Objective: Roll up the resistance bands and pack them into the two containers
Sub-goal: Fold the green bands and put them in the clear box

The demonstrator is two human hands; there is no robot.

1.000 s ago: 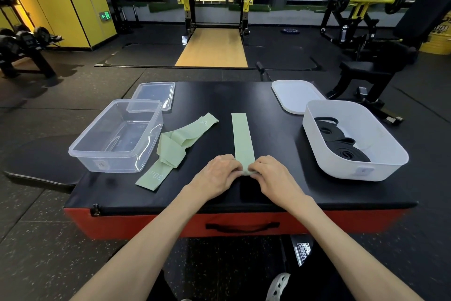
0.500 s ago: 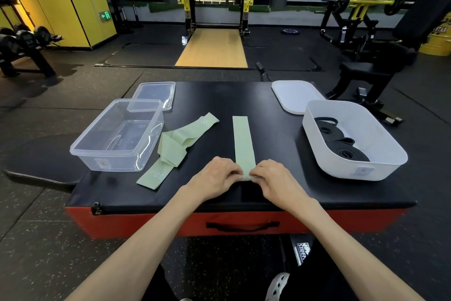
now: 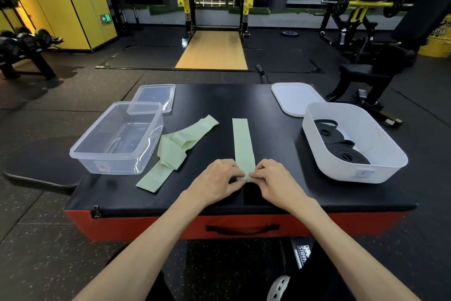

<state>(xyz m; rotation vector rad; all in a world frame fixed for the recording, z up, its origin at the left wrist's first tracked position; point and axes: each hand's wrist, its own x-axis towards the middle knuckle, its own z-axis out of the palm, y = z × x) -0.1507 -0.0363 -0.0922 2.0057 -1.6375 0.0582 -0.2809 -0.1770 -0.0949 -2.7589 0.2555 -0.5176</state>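
Note:
A pale green resistance band [image 3: 242, 144] lies flat and straight on the black padded box [image 3: 268, 190], running away from me. My left hand [image 3: 216, 181] and my right hand [image 3: 274, 180] pinch its near end together, where a small roll has formed. A second green band [image 3: 174, 151] lies crumpled to the left, beside a clear container [image 3: 117, 151] with nothing in it. On the right, a white container [image 3: 380, 169] holds rolled black bands [image 3: 346, 154].
A clear lid [image 3: 155, 95] lies behind the clear container, and a white lid [image 3: 294, 99] behind the white one. The box has a red side with a black handle [image 3: 242, 229]. Gym racks, a bench and dumbbells stand around on the dark floor.
The near end of the straight green band has been curled a little further between my fingers. Both hands stay at the same spot.

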